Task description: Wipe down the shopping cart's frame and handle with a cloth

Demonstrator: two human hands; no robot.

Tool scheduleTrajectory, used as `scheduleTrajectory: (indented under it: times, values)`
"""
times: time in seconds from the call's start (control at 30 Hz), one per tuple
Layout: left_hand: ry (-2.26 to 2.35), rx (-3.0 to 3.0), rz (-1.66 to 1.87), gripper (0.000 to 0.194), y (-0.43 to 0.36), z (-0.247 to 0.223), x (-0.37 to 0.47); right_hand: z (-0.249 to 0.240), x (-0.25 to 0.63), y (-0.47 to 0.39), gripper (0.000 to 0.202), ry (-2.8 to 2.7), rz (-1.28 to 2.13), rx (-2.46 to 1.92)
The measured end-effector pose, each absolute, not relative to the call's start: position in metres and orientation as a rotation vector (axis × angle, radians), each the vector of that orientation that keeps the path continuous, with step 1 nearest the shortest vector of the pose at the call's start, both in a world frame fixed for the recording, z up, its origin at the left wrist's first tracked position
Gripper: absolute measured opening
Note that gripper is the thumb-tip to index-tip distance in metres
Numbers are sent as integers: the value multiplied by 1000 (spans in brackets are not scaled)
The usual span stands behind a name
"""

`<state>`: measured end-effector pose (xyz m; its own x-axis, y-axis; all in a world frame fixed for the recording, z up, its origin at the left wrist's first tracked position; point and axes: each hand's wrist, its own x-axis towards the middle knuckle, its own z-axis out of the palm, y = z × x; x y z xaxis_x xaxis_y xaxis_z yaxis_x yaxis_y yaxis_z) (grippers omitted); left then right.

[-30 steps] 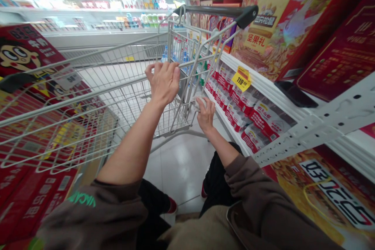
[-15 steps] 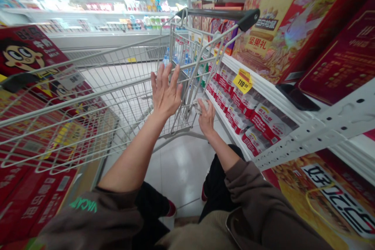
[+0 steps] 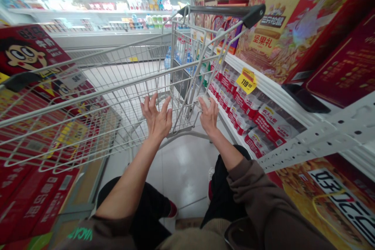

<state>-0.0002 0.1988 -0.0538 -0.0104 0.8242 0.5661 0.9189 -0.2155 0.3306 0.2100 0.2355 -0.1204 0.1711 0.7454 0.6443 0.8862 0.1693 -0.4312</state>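
Observation:
A wire shopping cart [image 3: 216, 10] stands slantwise in front of me, its dark handle toward the upper right. My left hand [image 3: 157, 119] is at the cart's lower side wires, fingers bent and spread, with nothing seen in it. Whether its fingertips touch the wires I cannot tell. Near the cart's lower right corner, my right hand [image 3: 209, 117] is closed around a whitish crumpled cloth [image 3: 201, 102], partly hidden by the fingers. The cloth lies close to the cart's frame tubes.
On the right, a white shelf [image 3: 272, 88] carries gift boxes [image 3: 272, 31] above red-wrapped bottle packs [image 3: 268, 123]. Red cartons [image 3: 26, 54] are stacked at left, behind the cart's wires. A lit refrigerated display [image 3: 96, 11] spans the back. Tiled floor [image 3: 178, 168] lies between my feet.
My left hand has come down from the cart's upper rail area to its lower wires, fingers now more bent. My right hand still holds the cloth and has shifted slightly. The view has moved a little.

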Motion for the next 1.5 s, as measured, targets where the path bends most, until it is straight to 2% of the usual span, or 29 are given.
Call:
scheduleTrajectory:
  times: [0.13,0.27,0.5,0.73,0.93,1.13,1.27,1.5]
  values:
    - [-2001,-2097,-890,49,202,-75,-3,-124,211,225,70,-1692,-119,-1652]
    - [-2049,-2161,-703,54,207,-94,-6,-112,211,230,75,-1600,-168,-1616]
    - [-2058,-2190,-636,54,216,-99,-7,-120,204,230,70,-1667,-50,-1742]
    - [-2048,-2207,-654,54,219,-98,-3,-120,209,238,76,-1522,-164,-1666]
    - [-2058,-2216,-633,54,221,-99,-3,-123,203,236,65,-1613,-18,-1703]
    - [-2042,-2205,-625,54,220,-100,-3,-114,206,241,75,-1422,-48,-1691]
    - [-2045,-2224,-633,54,221,-101,-4,-116,207,241,70,-1469,33,-1713]
    - [-2031,-2180,-652,53,223,-103,-1,-121,209,246,70,-1372,-15,-1587]
